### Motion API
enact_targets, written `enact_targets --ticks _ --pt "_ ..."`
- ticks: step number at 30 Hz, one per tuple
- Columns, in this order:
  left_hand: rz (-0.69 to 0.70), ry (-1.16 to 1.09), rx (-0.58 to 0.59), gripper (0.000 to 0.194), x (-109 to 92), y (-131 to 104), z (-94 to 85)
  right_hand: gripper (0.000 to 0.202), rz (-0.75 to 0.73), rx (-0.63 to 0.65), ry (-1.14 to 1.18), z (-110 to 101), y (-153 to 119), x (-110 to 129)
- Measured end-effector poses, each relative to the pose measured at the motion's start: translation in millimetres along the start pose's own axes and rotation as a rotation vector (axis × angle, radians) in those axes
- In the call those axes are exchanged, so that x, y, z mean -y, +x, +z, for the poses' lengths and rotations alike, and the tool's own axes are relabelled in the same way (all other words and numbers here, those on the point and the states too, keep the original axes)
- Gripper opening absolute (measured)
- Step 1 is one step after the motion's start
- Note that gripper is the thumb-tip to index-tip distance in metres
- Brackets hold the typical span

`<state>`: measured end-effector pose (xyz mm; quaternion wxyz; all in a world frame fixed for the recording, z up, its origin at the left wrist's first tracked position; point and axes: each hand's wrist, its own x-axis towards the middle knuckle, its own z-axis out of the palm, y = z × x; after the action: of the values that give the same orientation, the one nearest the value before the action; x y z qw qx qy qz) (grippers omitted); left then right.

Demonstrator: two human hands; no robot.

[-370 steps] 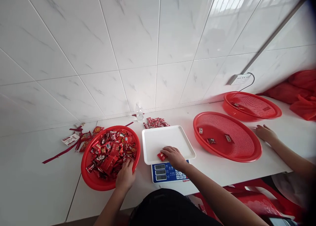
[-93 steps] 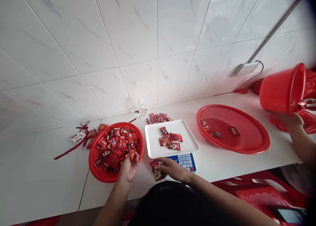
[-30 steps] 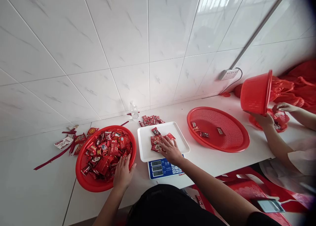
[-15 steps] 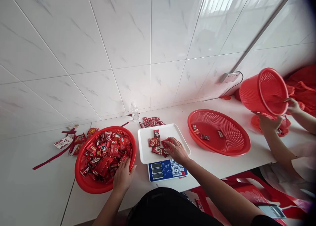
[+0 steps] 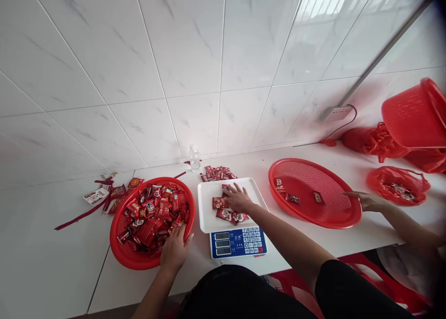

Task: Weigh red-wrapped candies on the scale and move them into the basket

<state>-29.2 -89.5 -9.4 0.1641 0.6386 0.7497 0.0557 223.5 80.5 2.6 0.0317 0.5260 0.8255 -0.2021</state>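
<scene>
My left hand (image 5: 175, 249) rests on the near right rim of a red basket (image 5: 120, 258) full of red wrapped packets (image 5: 149, 230), its fingers apart over the packets. On the white tray (image 5: 206, 216) of a scale, my right hand (image 5: 239, 199) lies over several red packets (image 5: 223, 215) with its fingers spread; what is under the palm is hidden. Below the tray shows the scale's blue keypad panel (image 5: 239, 242).
Behind the tray are more packets (image 5: 218, 174) and a clear bottle (image 5: 194, 158). Right of it, another person's hand (image 5: 371, 202) touches a wide red basket (image 5: 313, 189). Further right are a tall red basket (image 5: 413, 116) and a red bag (image 5: 397, 186). Packets and ribbon lie left.
My right hand has moved left and up over the tray's packets. The other person's tall basket has moved right, and one of their hands has come to the wide basket. The view has shifted slightly.
</scene>
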Motion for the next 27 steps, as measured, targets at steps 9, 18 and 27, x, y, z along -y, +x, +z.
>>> enact_targets --ticks 9,18,27 --pt "-0.019 0.044 0.029 0.053 -3.7 1.4 -2.0 0.051 0.038 -0.141 0.137 11.3 -52.4 -22.2" --pt "-0.092 -0.005 0.141 0.056 -9.9 3.5 -13.6 0.055 0.186 -0.226 0.279 43.8 -102.4 -32.9" --pt "-0.139 -0.021 0.22 0.056 -12.3 3.4 -19.0 0.056 0.172 -0.301 0.207 63.0 -98.6 -32.6"
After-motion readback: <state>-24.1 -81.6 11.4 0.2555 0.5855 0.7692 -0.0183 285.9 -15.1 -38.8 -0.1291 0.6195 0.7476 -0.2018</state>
